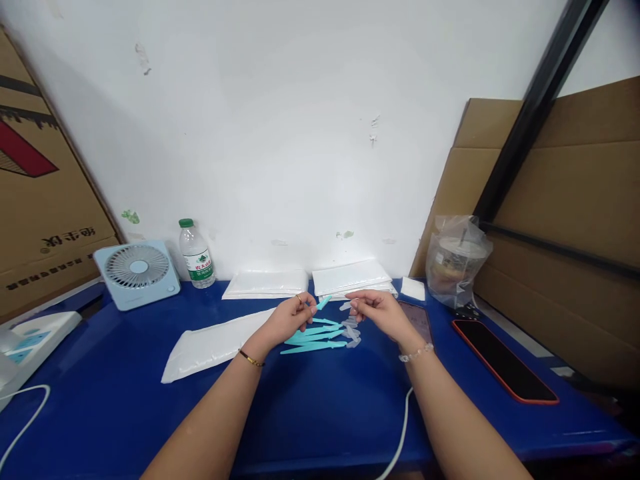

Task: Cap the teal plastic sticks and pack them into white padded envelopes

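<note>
My left hand [296,315] pinches a teal eyebrow razor [324,303], whose narrow head points up and right. Opposite it, my right hand [376,311] has a small translucent cap [345,306] between thumb and fingers. A gap separates the cap from the razor. Below both hands, several more teal razors [314,346] lie in a loose pile on the blue table [320,413]. Several clear caps [352,335] are at the right ends of that pile. My left hand and wrist partly cover a white padded pouch [210,347].
White pouches [265,284] and a second stack [350,277] rest against the wall. At left stand a blue fan [137,273] and a water bottle [197,257]. A phone [503,360], a bagged cup [455,260] and a white cable [403,433] are on the right.
</note>
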The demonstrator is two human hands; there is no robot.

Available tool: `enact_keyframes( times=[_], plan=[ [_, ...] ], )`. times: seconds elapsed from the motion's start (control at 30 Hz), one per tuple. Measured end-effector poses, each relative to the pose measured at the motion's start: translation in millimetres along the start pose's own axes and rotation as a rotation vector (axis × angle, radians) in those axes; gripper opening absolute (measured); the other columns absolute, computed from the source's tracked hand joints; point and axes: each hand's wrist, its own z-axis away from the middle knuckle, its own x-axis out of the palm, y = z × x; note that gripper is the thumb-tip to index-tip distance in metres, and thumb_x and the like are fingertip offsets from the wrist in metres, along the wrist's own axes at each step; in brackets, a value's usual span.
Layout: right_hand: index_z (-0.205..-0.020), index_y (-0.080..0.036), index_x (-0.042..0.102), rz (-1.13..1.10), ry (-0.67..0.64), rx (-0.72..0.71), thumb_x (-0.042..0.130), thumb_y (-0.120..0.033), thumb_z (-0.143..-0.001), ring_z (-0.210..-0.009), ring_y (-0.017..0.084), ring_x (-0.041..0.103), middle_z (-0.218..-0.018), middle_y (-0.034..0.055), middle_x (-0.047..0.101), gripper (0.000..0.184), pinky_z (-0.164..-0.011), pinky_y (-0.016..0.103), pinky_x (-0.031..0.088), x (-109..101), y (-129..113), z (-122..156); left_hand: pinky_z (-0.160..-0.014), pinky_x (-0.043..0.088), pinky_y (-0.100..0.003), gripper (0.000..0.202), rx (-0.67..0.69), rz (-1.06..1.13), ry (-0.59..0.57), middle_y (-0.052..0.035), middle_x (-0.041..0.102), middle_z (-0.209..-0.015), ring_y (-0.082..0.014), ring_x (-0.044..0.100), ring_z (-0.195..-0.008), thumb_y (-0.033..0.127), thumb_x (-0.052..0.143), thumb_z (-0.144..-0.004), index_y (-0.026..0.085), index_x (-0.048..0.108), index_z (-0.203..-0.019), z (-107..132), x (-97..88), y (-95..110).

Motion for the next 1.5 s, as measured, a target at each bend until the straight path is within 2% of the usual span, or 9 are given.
enact_keyframes(
  times=[0.17, 0.3, 0.4, 0.6, 0.77, 1.1, 1.2, 1.33, 1.5],
  plan=[
    [-0.094, -0.017, 0.067, -0.125, 0.032, 0.027, 0.067, -0.043, -0.073, -0.066, 0.016, 0.065, -0.077, 0.0050, 0.069, 0.033, -0.063, 0.029, 0.051, 2.2, 1.6, -0.1, -0.049, 0.034, -0.019, 0.030, 0.014, 0.021, 0.031, 0.0035, 0.048, -0.067, -0.0065, 0.041, -0.052, 0.047, 0.047, -0.084, 0.018, 0.049, -0.087, -0.7, 0.7, -1.2],
    [-0.075, -0.016, 0.065, -0.029, 0.085, 0.010, 0.065, -0.047, -0.074, -0.056, 0.012, 0.057, -0.064, 0.0018, 0.063, 0.031, -0.055, 0.025, 0.047, 4.8, 3.5, -1.6, -0.048, 0.032, -0.019, 0.030, 0.012, -0.015, 0.030, 0.0033, 0.048, -0.068, -0.0066, 0.039, -0.053, 0.047, 0.046, -0.084, 0.017, 0.050, -0.086, -0.2, 1.8, -1.3],
    [-0.076, -0.016, 0.067, -0.042, 0.152, -0.001, 0.066, -0.047, -0.073, -0.053, 0.010, 0.052, -0.060, 0.0000, 0.059, 0.031, -0.052, 0.024, 0.044, 7.6, 6.5, -2.9, -0.048, 0.031, -0.019, 0.031, 0.005, -0.055, 0.028, 0.0029, 0.049, -0.069, -0.0071, 0.039, -0.053, 0.047, 0.046, -0.083, 0.017, 0.051, -0.086, -0.2, 2.5, -1.4],
    [-0.085, -0.015, 0.068, -0.260, 0.085, 0.108, 0.074, -0.040, -0.067, -0.061, 0.014, 0.061, -0.071, 0.0037, 0.066, 0.031, -0.059, 0.027, 0.050, 8.7, 7.5, -2.6, -0.048, 0.031, -0.019, 0.033, -0.004, -0.075, 0.029, 0.0027, 0.051, -0.069, -0.0072, 0.038, -0.053, 0.050, 0.046, -0.082, 0.017, 0.052, -0.085, -0.3, 3.1, -0.8],
    [-0.076, -0.015, 0.067, -0.204, 0.131, 0.090, 0.073, -0.045, -0.066, -0.051, 0.012, 0.058, -0.063, 0.0031, 0.065, 0.033, -0.051, 0.025, 0.048, 10.3, 8.6, -3.2, -0.051, 0.033, -0.020, 0.035, -0.007, -0.088, 0.021, 0.0021, 0.050, -0.069, -0.0084, 0.040, -0.056, 0.051, 0.046, -0.081, 0.017, 0.052, -0.085, 0.4, 4.0, 0.6],
    [-0.075, -0.015, 0.067, -0.159, 0.023, 0.079, 0.070, -0.047, -0.069, -0.054, 0.013, 0.060, -0.064, 0.0031, 0.065, 0.032, -0.053, 0.026, 0.048, 30.5, 9.4, -1.2, -0.052, 0.035, -0.020, 0.033, -0.008, -0.106, -0.019, 0.0025, 0.051, -0.068, -0.0091, 0.043, -0.057, 0.049, 0.046, -0.081, 0.017, 0.054, -0.086, 2.7, 10.4, 7.2],
    [-0.075, -0.014, 0.068, -0.061, -0.061, 0.093, 0.066, -0.048, -0.071, -0.052, 0.013, 0.058, -0.061, 0.0025, 0.064, 0.034, -0.053, 0.025, 0.047, 29.8, 7.5, -0.3, -0.054, 0.039, -0.022, 0.033, -0.052, -0.087, -0.080, 0.0015, 0.054, -0.069, -0.0102, 0.050, -0.058, 0.048, 0.047, -0.080, 0.017, 0.055, -0.087, 3.4, 13.5, 7.2],
    [-0.079, -0.015, 0.070, 0.303, -0.173, 0.051, 0.061, -0.042, -0.076, -0.053, 0.012, 0.054, -0.062, 0.0018, 0.062, 0.028, -0.050, 0.023, 0.041, 12.6, 8.1, 1.3, -0.058, 0.040, -0.022, 0.026, -0.038, -0.195, -0.204, -0.0006, 0.062, -0.073, -0.0130, 0.054, -0.065, 0.040, 0.052, -0.077, 0.017, 0.062, -0.081, 7.9, 17.5, 5.4],
    [-0.076, -0.018, 0.071, 0.653, -0.386, 0.004, 0.073, -0.024, -0.061, -0.066, 0.014, 0.057, -0.076, 0.0013, 0.063, 0.017, -0.058, 0.022, 0.042, -4.6, 16.5, 4.3, -0.052, 0.034, -0.023, 0.023, -0.066, -0.431, -0.248, 0.0001, 0.064, -0.072, -0.0140, 0.054, -0.062, 0.039, 0.059, -0.071, 0.020, 0.066, -0.083, 11.0, 23.0, 0.8]
  ],
)
